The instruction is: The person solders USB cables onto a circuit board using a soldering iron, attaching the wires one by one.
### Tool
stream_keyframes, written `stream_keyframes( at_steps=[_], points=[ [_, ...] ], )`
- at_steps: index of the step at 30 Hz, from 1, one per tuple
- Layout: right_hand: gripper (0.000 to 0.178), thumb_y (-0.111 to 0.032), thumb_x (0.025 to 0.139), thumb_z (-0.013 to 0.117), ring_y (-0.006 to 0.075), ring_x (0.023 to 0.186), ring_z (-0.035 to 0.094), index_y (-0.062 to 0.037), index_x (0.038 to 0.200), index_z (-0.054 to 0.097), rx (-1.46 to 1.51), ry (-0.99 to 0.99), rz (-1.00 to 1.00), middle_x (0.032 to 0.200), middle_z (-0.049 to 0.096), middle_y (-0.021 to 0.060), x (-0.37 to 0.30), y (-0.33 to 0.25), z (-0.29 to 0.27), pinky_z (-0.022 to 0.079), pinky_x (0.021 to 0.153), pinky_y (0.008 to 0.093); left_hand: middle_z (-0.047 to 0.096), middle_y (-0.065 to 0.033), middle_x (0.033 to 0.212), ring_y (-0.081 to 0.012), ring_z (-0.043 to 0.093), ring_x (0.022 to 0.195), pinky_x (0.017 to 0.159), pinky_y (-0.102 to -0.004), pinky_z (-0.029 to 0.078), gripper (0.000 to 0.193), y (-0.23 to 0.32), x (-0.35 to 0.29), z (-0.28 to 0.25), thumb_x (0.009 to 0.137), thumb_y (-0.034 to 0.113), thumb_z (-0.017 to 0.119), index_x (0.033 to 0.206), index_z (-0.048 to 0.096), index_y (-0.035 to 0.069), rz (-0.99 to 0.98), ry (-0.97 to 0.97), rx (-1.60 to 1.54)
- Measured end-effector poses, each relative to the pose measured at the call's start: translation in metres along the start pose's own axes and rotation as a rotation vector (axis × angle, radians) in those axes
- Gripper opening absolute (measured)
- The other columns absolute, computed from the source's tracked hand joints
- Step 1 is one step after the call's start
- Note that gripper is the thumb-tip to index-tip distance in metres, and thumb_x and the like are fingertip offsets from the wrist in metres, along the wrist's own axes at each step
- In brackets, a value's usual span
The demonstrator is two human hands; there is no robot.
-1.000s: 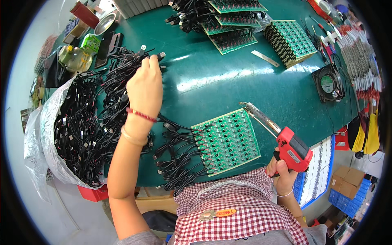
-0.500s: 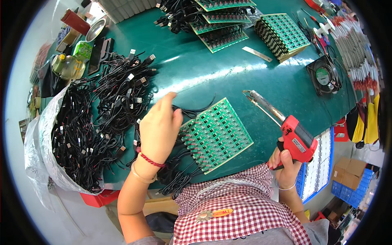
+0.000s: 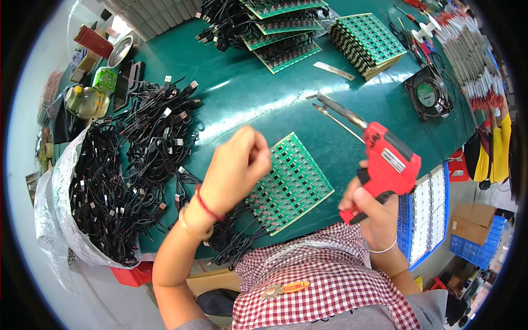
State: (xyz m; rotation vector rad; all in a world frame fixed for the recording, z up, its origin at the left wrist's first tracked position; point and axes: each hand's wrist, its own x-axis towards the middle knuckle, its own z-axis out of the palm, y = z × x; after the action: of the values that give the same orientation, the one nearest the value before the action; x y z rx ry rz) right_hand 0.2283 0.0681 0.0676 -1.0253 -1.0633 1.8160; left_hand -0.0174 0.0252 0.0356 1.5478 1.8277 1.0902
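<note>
My right hand (image 3: 374, 212) is wrapped around the grip of a red and black soldering gun (image 3: 393, 157), whose metal tip points up and left above the table. Fingers curled in, my left hand (image 3: 236, 168) hovers over the left edge of a green circuit board panel (image 3: 294, 184); whatever it may hold is hidden. The panel lies tilted on the table and carries rows of small black parts. Black cables (image 3: 236, 245) with thin red and black leads run from its lower left edge.
A large pile of black USB cables (image 3: 159, 132) lies left, partly in a plastic bag (image 3: 63, 203). Boards with cables (image 3: 286, 52) and a board stack (image 3: 368, 41) stand at the back. A metal ruler (image 3: 334, 71) and a fan (image 3: 428, 93) sit on the green table (image 3: 220, 110).
My left hand has moved right, over the panel's edge, and its fingers have curled. The soldering gun in my right hand has shifted left and a little up.
</note>
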Motion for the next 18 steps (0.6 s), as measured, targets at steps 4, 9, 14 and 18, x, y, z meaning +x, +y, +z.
stream_keyframes(
  at_steps=[4,9,14,18],
  points=[
    [0.040,0.003,0.083,0.061,0.0198,0.084,0.064,-0.0016,0.120,0.047,-0.067,-0.210,0.196,0.095,0.063,0.0129,0.006,-0.005,0.025,0.053,0.074,0.0319,0.051,-0.0053,0.073,-0.0128,0.053,0.056,0.051,-0.0245,0.043,0.014,0.052,-0.036,-0.009,0.074,-0.002,0.064,0.079,0.052,0.002,0.091,-0.094,-0.038],
    [0.043,0.004,0.080,0.063,0.0189,0.088,0.063,0.0010,0.119,0.044,-0.275,-0.440,0.129,0.092,0.063,0.0116,0.009,-0.002,0.041,0.053,0.080,0.0329,0.053,-0.0075,0.079,-0.0137,0.054,0.060,0.052,-0.0244,0.045,0.016,0.055,-0.059,-0.008,0.073,-0.002,0.065,0.083,0.052,0.001,0.080,-0.168,-0.094],
    [0.013,-0.004,0.086,0.063,0.0105,0.080,0.060,-0.0004,0.098,0.060,-0.189,-0.387,0.126,0.089,0.062,0.0041,0.000,0.001,0.045,0.050,0.072,0.0251,0.057,-0.0092,0.080,-0.0232,0.060,0.062,0.050,-0.0314,0.048,0.015,0.056,-0.065,-0.008,0.077,0.000,0.064,0.086,0.052,0.002,-0.013,-0.104,-0.113],
    [0.012,-0.006,0.086,0.064,0.0075,0.073,0.055,-0.0013,0.097,0.061,-0.230,-0.348,0.123,0.086,0.061,0.0018,0.000,0.005,0.043,0.047,0.065,0.0240,0.058,-0.0086,0.078,-0.0226,0.062,0.061,0.051,-0.0305,0.049,0.015,0.061,-0.070,-0.006,0.078,0.000,0.065,0.087,0.054,0.002,-0.008,-0.113,-0.091]
  ],
)
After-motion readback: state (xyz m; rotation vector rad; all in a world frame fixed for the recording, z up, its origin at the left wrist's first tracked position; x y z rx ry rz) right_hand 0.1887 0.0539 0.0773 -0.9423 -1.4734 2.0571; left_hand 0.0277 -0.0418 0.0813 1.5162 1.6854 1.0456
